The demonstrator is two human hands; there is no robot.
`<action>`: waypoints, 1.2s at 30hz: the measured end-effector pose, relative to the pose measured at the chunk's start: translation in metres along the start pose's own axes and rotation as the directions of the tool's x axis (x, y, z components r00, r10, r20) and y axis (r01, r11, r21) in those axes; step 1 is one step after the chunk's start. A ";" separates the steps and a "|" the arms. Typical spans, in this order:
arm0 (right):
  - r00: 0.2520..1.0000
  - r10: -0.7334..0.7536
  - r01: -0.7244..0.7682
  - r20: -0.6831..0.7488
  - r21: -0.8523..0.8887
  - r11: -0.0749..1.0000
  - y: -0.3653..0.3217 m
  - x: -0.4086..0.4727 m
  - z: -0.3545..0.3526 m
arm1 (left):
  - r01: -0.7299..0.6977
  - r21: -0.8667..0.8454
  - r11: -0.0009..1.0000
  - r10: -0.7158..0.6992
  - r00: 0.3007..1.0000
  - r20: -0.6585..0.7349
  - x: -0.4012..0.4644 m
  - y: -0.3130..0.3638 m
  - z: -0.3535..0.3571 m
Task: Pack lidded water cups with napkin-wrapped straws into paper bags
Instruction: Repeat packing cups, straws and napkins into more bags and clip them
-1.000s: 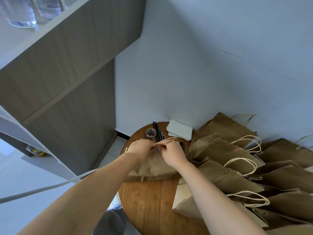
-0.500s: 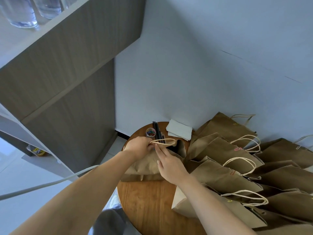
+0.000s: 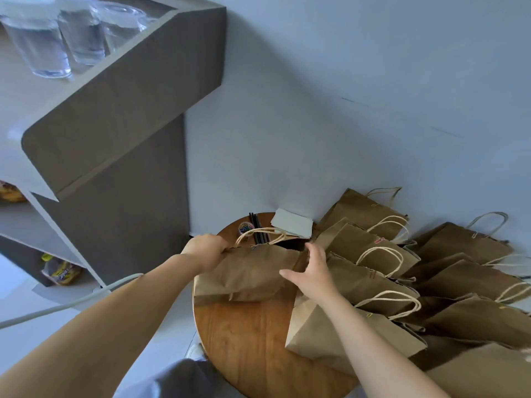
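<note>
A brown paper bag point(image 3: 253, 271) stands on the round wooden table point(image 3: 247, 340), its mouth spread open and its rope handle up. My left hand point(image 3: 205, 249) grips the bag's left rim. At the right side of the bag, my right hand point(image 3: 311, 268) rests with fingers spread and thumb out. Black straws point(image 3: 257, 225) and a stack of white napkins point(image 3: 291, 226) lie behind the bag. Lidded water cups point(image 3: 51, 38) stand on the shelf top at upper left.
Several brown paper bags point(image 3: 402, 271) with rope handles lie piled on the right, against the wall. A small tub of coloured clips point(image 3: 245, 226) sits by the straws. A grey shelf unit point(image 3: 115, 145) stands left of the table. A white cable point(image 3: 63, 304) crosses lower left.
My hands moved apart from the bag's handle to its two sides, and the bag's mouth now gapes wider. The view tilted, showing more of the cups on the shelf.
</note>
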State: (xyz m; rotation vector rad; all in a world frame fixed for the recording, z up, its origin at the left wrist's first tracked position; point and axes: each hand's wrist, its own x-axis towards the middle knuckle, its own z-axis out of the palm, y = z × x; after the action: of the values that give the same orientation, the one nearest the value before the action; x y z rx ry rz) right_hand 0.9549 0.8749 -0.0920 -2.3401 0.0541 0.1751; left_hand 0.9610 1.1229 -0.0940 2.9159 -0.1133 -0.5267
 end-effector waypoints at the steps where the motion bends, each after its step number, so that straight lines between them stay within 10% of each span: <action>1: 0.999 0.003 0.000 -0.036 0.100 0.995 0.000 -0.005 -0.002 | 0.005 -0.003 1.000 -0.005 1.000 -0.010 -0.009 0.002 -0.006; 15: 0.941 0.077 -0.199 0.329 0.357 0.913 -0.010 -0.078 -0.053 | -0.103 -0.184 0.978 0.078 0.987 -0.137 -0.085 0.043 -0.092; 29: 0.946 0.008 -0.015 -0.325 -0.021 1.000 -0.026 -0.204 -0.102 | -0.381 -0.094 0.920 0.390 0.913 0.116 -0.118 0.105 -0.083; 36: 0.891 0.080 0.010 -0.446 0.197 0.980 -0.001 -0.241 -0.109 | -0.443 -0.033 0.896 0.442 0.880 0.177 -0.149 0.140 -0.084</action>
State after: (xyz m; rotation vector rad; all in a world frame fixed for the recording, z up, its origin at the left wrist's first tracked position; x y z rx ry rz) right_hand 0.7284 0.7946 0.0189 -2.1370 0.3298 -0.3506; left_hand 0.8455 1.0146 0.0601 2.7065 -0.7870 -0.7012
